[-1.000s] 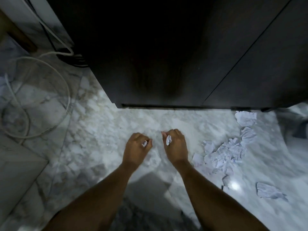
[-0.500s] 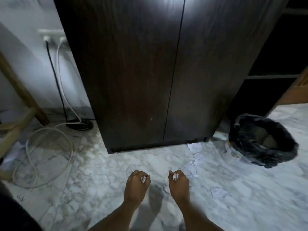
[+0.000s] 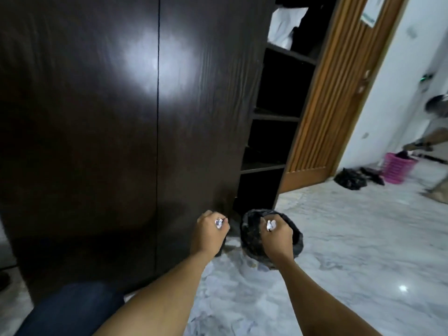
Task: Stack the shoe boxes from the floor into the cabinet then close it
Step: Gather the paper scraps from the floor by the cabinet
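The dark wooden cabinet (image 3: 97, 117) fills the left half of the view, both of its doors closed. My left hand (image 3: 209, 235) is a fist gripping a crumpled bit of white paper (image 3: 219, 223), in front of the cabinet's lower right corner. My right hand (image 3: 275, 235) grips another crumpled paper scrap (image 3: 270, 225) and hovers over a bin lined with a black bag (image 3: 248, 236). No shoe box is in view.
Open dark shelves (image 3: 274, 117) stand right of the cabinet, then a slatted wooden door (image 3: 324, 98). On the marble floor (image 3: 351, 251) far right sit a pink basket (image 3: 397, 167) and dark clothes (image 3: 350, 178). My knee in dark trousers (image 3: 72, 309) is lower left.
The view has swung up and to the right. Both hands, still holding paper scraps, have risen from the floor and moved right, the right one now over the black-lined bin.
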The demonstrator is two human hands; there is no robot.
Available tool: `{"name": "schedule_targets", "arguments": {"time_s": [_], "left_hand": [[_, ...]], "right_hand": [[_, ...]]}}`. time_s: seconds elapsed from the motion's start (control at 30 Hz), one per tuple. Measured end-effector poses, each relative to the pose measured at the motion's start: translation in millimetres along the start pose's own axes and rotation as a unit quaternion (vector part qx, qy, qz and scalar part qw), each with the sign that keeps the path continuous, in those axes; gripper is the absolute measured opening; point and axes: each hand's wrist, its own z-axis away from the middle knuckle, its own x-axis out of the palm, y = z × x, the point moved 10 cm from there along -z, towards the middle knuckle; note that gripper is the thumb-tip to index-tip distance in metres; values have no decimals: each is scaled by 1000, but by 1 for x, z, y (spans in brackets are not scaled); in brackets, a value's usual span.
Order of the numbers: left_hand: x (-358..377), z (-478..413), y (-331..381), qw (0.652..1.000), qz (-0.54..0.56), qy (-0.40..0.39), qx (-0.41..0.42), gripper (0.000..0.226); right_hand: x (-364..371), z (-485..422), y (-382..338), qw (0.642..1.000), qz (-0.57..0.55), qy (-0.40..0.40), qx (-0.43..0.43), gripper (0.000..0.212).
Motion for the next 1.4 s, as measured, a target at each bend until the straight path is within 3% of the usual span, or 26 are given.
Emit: {"name": "schedule_targets", "arguments": {"time_s": [0.17, 0.37, 0.57, 0.7, 0.87, 0.97, 1.07, 1.2, 1.4], "left_hand": [[68, -50, 54, 998, 34, -33, 50, 3], [177, -87, 82, 990, 50, -105, 75, 6], [267, -108, 45, 989, 97, -114, -15, 16], [315, -101, -3, 977, 110, -155, -96, 47], [363, -89, -41, 953, 90, -224, -181, 49], [369, -86, -49, 945, 81, -257, -187, 51], [372, -90, -52, 939, 121, -264, -184, 66], [368, -92, -49, 942, 127, -262, -164, 36], [336, -89, -28, 946, -15, -308, -103, 32]], "right_hand": [[-54, -61, 20, 997, -24, 64, 21, 12], [-64, -132, 88, 995, -49, 72, 42, 12], [-33, -178, 157, 988, -86, 80, 101, 17], [5, -183, 202, 983, -101, 58, 141, 36], [42, -182, 231, 956, -161, 5, 245, 50], [50, -184, 240, 946, -163, -10, 280, 78], [49, -186, 243, 939, -186, 3, 288, 88], [41, -187, 240, 941, -196, 4, 275, 78], [28, -173, 213, 975, -83, -24, 206, 48]]}}
